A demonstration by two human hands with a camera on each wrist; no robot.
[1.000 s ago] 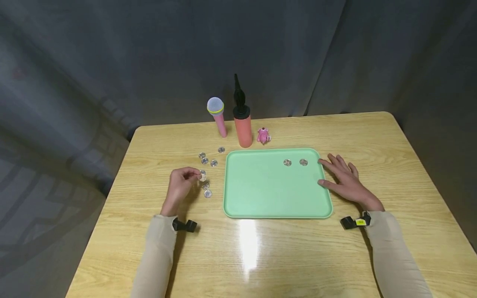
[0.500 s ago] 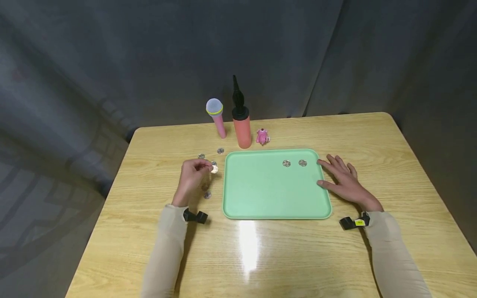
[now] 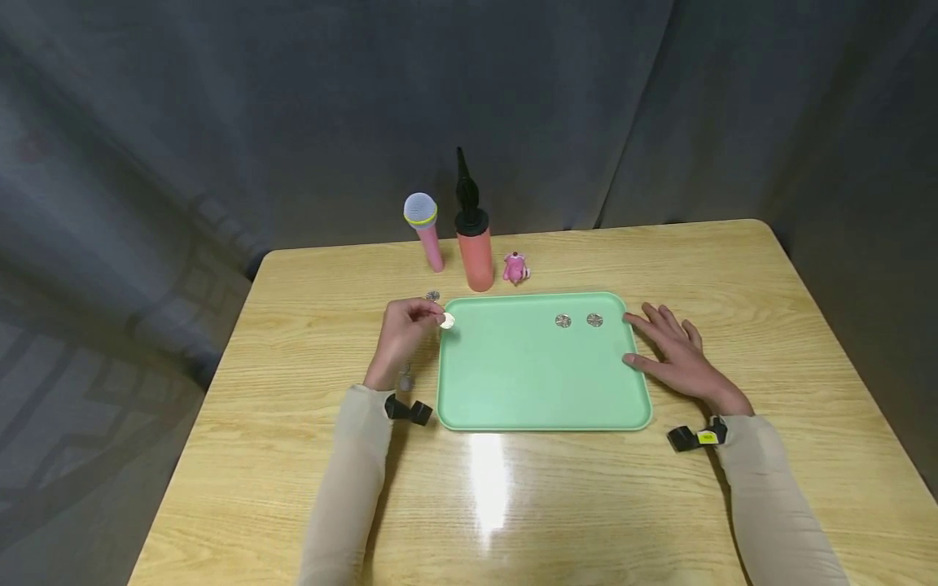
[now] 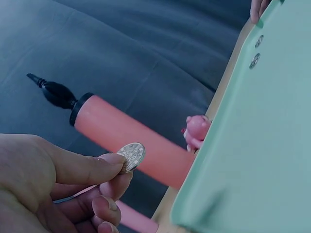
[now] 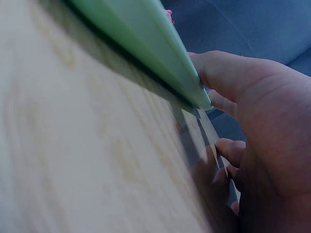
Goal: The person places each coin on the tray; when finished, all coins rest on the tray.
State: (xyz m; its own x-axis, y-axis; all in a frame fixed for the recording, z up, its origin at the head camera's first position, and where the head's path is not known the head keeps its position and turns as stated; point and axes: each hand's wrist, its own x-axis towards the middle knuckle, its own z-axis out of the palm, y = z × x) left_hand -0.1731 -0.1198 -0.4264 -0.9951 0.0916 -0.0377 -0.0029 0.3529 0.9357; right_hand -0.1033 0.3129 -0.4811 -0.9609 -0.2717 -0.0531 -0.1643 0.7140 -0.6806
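Between thumb and index finger, my left hand (image 3: 403, 335) pinches a silver coin (image 4: 132, 156) by its edge. In the head view it holds this coin over the upper left corner of the green tray (image 3: 542, 382). Two coins (image 3: 563, 321) lie flat inside the tray, side by side near its far right corner. My right hand (image 3: 677, 358) has its fingers spread, with thumb and index finger touching the tray's right rim. On the wood left of the tray, one coin (image 3: 433, 296) shows beyond my left hand and another coin (image 3: 406, 382) beside my left wrist; the hand hides others.
Behind the tray stand a pink toy microphone (image 3: 428, 236), a coral hand pump (image 3: 478, 256) with a black nozzle, and a small pink figurine (image 3: 516, 268). All rest on the wooden table (image 3: 572, 505), before a dark curtain (image 3: 513, 98).
My left hand has carried the coin rightward and slightly away, from the loose coins on the wood to above the tray's corner. My right hand has stayed at the rim.
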